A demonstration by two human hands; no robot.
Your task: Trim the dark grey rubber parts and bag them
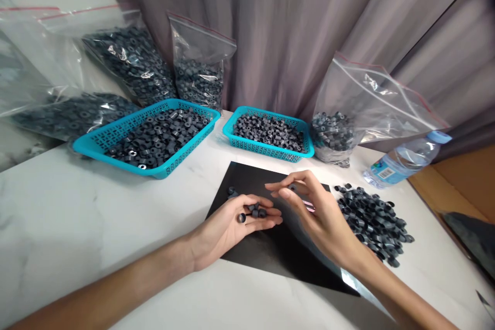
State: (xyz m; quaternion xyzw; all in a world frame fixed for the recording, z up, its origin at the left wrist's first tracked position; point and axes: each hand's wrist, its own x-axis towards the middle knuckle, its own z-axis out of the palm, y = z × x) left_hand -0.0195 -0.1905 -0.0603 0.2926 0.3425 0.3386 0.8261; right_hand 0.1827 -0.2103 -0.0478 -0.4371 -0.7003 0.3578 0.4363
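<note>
My left hand [220,229] is turned palm up over a black mat [266,258], cupped around several small dark grey cylindrical pieces [254,210] with holes through them. One of these pieces shows its round opening near the base of the fingers. My right hand [320,216] is just to the right, above the mat, pinching a single dark cylindrical piece [293,187] between thumb and fingers. Something thin and pinkish shows behind the right thumb; I cannot make out what it is. Past my left fingers, a few more loose pieces [232,192] lie on the mat.
Two turquoise baskets [166,169] [270,150] of such pieces stand behind the mat. A loose heap [375,224] lies to the right, near a water bottle [406,162]. Clear zip bags [201,69] [334,129] of pieces stand along the curtain; a cardboard box [452,185] is far right.
</note>
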